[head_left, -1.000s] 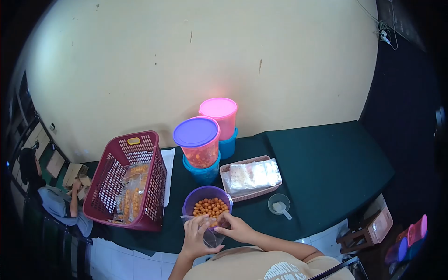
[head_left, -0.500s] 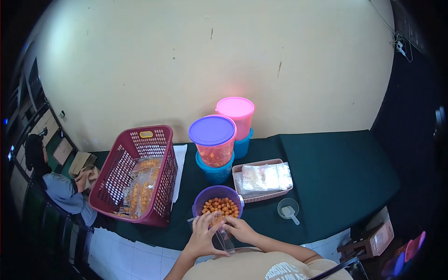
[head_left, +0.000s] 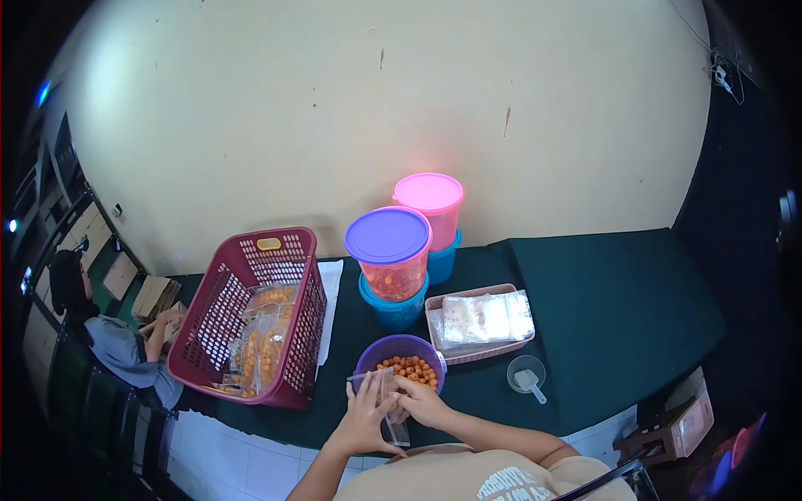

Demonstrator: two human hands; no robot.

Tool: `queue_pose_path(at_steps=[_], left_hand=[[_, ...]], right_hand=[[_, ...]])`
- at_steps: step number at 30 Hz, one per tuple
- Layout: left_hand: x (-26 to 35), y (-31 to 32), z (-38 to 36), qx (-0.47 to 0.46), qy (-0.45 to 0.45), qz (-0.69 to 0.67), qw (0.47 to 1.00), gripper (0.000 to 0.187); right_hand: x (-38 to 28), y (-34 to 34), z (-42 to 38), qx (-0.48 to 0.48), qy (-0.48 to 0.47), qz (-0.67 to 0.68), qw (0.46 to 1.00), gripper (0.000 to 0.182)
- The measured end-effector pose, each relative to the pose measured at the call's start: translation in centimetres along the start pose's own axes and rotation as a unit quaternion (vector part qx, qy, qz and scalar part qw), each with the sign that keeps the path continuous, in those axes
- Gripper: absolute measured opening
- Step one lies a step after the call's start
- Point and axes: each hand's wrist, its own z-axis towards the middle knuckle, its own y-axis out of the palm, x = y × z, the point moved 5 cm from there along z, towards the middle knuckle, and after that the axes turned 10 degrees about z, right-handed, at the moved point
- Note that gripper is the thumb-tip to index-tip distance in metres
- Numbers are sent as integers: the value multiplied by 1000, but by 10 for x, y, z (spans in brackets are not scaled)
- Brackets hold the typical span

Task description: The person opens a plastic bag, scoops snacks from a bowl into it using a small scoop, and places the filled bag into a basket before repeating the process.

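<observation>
A clear plastic bag (head_left: pixel 396 432) is held between my two hands at the near rim of a purple bowl (head_left: pixel 443 377). Round orange-brown balls (head_left: pixel 413 368) lie in the bowl. My left hand (head_left: pixel 364 419) is closed round the bag's left side. My right hand (head_left: pixel 418 402) pinches at the bag's right side, over the bowl's near edge; its fingertips are partly hidden. Filled clear packets (head_left: pixel 266 342) of the same balls lie in a maroon basket (head_left: pixel 298 367) on the left.
Behind the bowl, lidded tubs (head_left: pixel 393 271) are stacked. To the right are a pink tray (head_left: pixel 489 352) with plastic bags (head_left: pixel 484 317) and a small bowl with a white scoop (head_left: pixel 528 382). At far left a person (head_left: pixel 117 342) handles something brown.
My right hand has moved slightly inward against the bag, and the bag's top now stands higher by my left fingers. The whole view has shifted a little, with objects appearing further right.
</observation>
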Motion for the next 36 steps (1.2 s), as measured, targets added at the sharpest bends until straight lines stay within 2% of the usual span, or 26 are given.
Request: queue_pose_path(at_steps=[2,4,5,7,12,14,16,17,19,20,21,22,23,24,26,27,30,34,36], left_hand=[[-2,-7,0,27,10,-3,1000,128],[-2,-10,1,40,19,-17,999,130],[-1,-10,0,54,29,-29,998,132],[-3,-4,-2,66,31,-38,997,134],[-4,-5,-7,112,46,-22,992,136],[-5,-11,-7,99,47,17,994,145],[-8,-12,-5,102,45,9,994,145],[-6,-16,-4,134,69,-23,988,143],[-5,-18,-2,186,107,-69,974,141],[-7,-15,-6,180,100,-72,976,141],[-14,-11,-7,161,53,-105,980,140],[-21,-7,-8,140,6,-136,981,139],[-16,-18,-6,212,83,-81,970,138],[-17,-19,-5,207,81,-86,971,138],[-17,-23,-6,202,70,-80,974,138],[-17,-26,-6,192,58,-68,977,139],[-24,-24,-10,165,23,-110,980,136],[-24,-29,-11,165,63,-98,979,135],[-21,-34,-9,174,69,-116,975,129]], right_hand=[[-4,6,6,-14,4,-24,1000,17],[-14,9,9,-25,-97,-122,987,13],[-17,8,9,-26,-94,-122,988,13],[-16,14,9,-101,-17,-103,989,11],[-11,19,13,-133,-45,-102,985,9],[-7,25,13,-136,-55,-102,984,9],[-7,27,17,-123,-52,-75,988,9],[-11,31,15,-135,-46,-51,989,12],[-5,36,17,-132,-29,-6,991,12],[-8,38,16,-133,-24,8,991,13],[-9,37,17,-132,-19,14,991,13],[-12,34,17,-126,-29,-27,991,13],[-15,33,17,-120,-39,-68,990,14],[-19,34,17,-117,-34,-64,991,14],[-34,34,13,-80,-85,-170,979,15],[-35,34,12,-75,-54,-178,980,11],[-29,27,13,-50,-59,-219,973,13],[-25,18,11,3,-69,-247,967,14],[-33,14,8,19,-63,-271,960,16]])
